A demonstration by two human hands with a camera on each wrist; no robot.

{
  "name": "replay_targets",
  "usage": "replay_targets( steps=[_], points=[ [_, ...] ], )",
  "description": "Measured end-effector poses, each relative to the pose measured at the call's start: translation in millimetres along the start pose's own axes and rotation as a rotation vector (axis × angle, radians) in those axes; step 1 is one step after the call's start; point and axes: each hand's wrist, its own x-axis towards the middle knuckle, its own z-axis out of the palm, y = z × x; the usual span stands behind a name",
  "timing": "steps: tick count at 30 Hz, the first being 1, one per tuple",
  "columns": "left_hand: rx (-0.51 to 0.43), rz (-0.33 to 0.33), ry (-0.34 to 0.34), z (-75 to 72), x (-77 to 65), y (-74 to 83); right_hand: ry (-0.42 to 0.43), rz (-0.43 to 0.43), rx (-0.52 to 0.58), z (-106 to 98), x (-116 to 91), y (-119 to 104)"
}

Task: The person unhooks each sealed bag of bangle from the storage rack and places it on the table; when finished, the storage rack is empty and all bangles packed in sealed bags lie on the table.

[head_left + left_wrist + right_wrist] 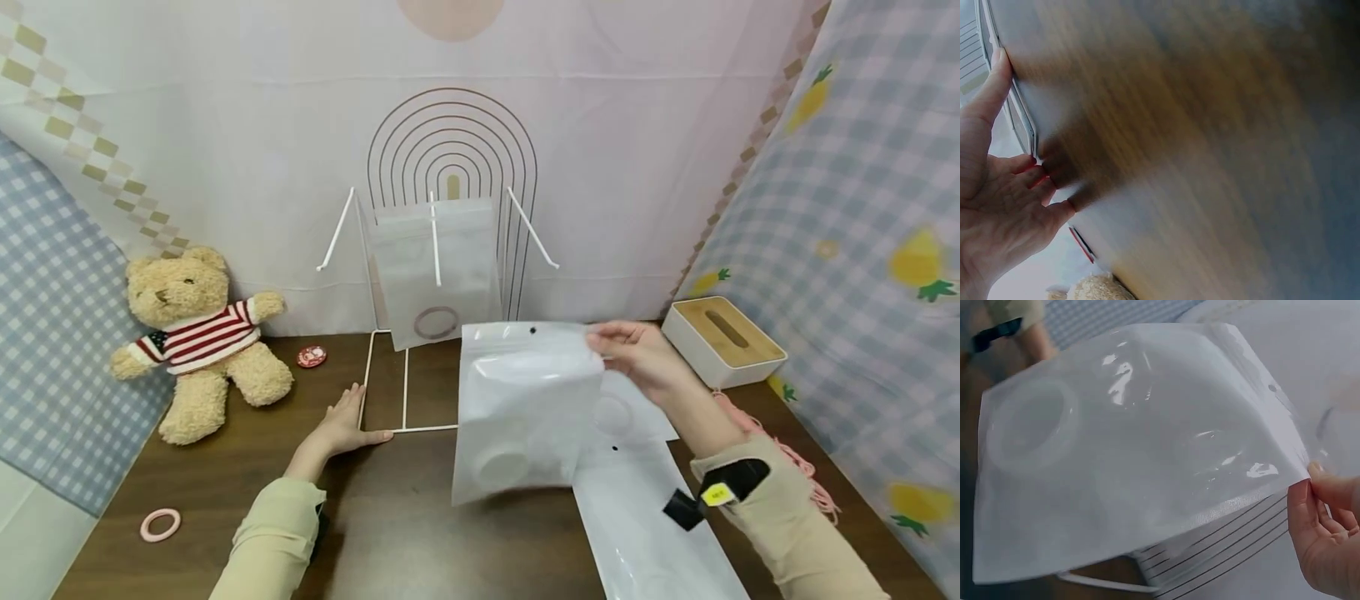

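Note:
My right hand (637, 354) pinches the top corner of a white translucent zip bag (517, 400) between thumb and fingertips. A pale ring shows through the bag's lower part, and a small hang hole (1272, 388) sits near its top edge. A white wire display rack (406, 392) stands at the back, with another bag (427, 267) hanging on its middle prong; a pinkish ring shows inside that one. My left hand (345, 425) rests at the front left corner of the rack's base, thumb along the front wire and fingers spread by the side wire.
More white bags (652, 517) lie under my right forearm. Pink cord (795, 458) and a tissue box (723, 342) are at the right. A teddy bear (202, 333), a red round badge (311, 357) and a pink ring (161, 525) are at the left.

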Motion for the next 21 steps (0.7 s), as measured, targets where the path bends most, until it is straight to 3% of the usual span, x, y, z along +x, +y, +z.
replay_targets(
  steps=[5,9,13,17,21],
  points=[
    [0.002,0.002,0.004,-0.8,-0.6,-0.9,0.086,0.229,-0.081,-3,11,65],
    [-0.004,0.001,0.010,0.0,-0.2,-1.6,0.105,0.293,-0.195,-4,15,102],
    [-0.001,-0.001,0.017,-0.9,-0.2,-0.9,0.043,0.340,-0.314,-1,13,125],
    [-0.006,-0.004,0.009,0.2,-0.6,0.1,-0.012,0.339,-0.491,6,7,135],
    [-0.012,-0.003,0.006,-0.9,0.6,-0.6,-0.025,0.236,-0.728,13,5,135]
  ],
)
